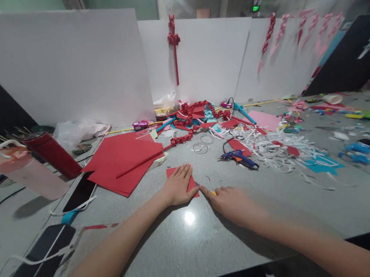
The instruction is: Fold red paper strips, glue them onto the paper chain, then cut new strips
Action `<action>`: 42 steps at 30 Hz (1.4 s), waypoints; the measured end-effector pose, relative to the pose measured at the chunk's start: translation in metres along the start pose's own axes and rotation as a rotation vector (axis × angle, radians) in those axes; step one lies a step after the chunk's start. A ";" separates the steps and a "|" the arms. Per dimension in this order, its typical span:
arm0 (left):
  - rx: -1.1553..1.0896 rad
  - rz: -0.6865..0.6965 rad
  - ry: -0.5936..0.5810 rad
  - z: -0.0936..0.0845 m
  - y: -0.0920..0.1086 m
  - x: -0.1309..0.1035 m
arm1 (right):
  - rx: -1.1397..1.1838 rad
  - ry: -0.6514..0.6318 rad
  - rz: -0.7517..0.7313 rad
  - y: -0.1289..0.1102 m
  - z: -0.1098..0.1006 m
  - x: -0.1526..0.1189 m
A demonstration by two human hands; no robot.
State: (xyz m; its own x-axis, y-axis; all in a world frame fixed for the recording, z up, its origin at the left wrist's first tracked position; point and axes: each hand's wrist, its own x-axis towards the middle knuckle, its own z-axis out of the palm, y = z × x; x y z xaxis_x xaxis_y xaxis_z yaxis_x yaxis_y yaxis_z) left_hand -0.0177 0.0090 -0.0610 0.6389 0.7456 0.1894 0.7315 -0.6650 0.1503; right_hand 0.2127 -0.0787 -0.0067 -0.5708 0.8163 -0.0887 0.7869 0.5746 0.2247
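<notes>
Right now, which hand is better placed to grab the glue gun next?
Probably the right hand: the glue gun lies nearer it, and the left hand lies flat on the small red paper. Something yellow shows at the right hand.

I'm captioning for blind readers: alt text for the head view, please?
A person's left hand lies palm down on a small red paper piece on a grey table, the right hand close beside it. Beyond lie large red paper sheets, a blue glue gun and tangled thin white strips.
</notes>
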 end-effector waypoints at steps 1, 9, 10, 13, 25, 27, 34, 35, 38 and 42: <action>0.000 -0.003 -0.008 0.000 0.000 0.000 | 0.009 -0.005 0.008 0.001 -0.001 0.006; -0.008 -0.011 -0.023 -0.004 0.002 0.000 | 0.044 -0.036 0.019 0.004 -0.005 0.025; -0.009 -0.007 -0.024 -0.004 0.002 0.000 | 0.044 -0.036 0.019 0.004 -0.004 0.025; -0.004 -0.006 -0.028 -0.005 0.003 0.000 | 0.039 -0.028 0.037 0.005 -0.002 0.028; -0.001 -0.040 -0.067 -0.005 0.003 0.000 | 0.083 -0.035 0.049 0.018 -0.008 0.081; 0.000 -0.051 -0.060 -0.005 0.004 0.000 | 0.083 -0.042 0.049 0.019 -0.006 0.086; -0.035 -0.042 -0.017 0.002 0.001 0.000 | 0.108 -0.029 0.154 0.025 -0.002 0.102; -0.050 -0.041 -0.003 0.002 0.000 0.000 | 0.115 -0.033 0.161 0.027 -0.002 0.103; -0.119 -0.034 0.062 0.005 0.000 -0.002 | 0.136 -0.029 0.184 0.035 -0.001 0.103; -0.290 -0.075 0.230 0.008 -0.004 -0.003 | 0.167 0.078 0.296 0.044 0.001 0.098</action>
State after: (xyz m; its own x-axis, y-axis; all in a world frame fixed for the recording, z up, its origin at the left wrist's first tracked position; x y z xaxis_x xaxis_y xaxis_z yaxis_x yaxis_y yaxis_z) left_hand -0.0202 0.0094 -0.0700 0.4918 0.7858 0.3751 0.6557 -0.6177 0.4341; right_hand 0.1914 0.0264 -0.0069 -0.3234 0.9457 0.0320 0.9448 0.3208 0.0669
